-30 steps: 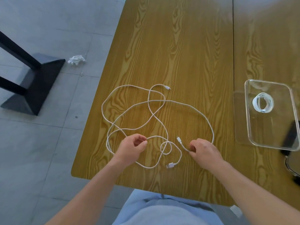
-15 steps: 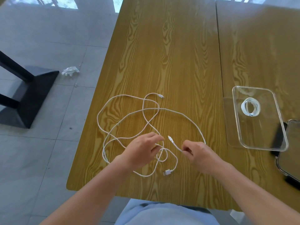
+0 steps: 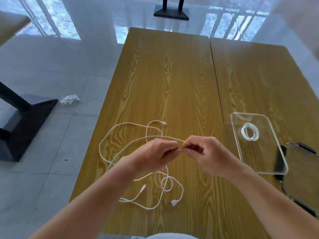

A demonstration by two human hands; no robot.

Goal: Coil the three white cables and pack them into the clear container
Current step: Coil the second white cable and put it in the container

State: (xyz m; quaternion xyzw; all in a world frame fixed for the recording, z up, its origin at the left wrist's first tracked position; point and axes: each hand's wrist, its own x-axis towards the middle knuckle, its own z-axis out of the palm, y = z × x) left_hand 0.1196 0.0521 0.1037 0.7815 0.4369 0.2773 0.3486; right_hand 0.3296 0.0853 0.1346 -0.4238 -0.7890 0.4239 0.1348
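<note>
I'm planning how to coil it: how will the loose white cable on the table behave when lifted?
Probably floppy: the loose cable lies in slack, crossing loops on the table. Likely light, since both the left hand and right hand lift a stretch by pinching. Its trailing loops may snag.

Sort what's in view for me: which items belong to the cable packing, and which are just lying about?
Job:
- loose white cables sprawled on the wooden table, pinched by left hand and right hand
- clear rectangular plastic container
- coiled white cable inside it

Lying about:
- dark phone
- crumpled white scrap on the floor
- black stand base
</note>
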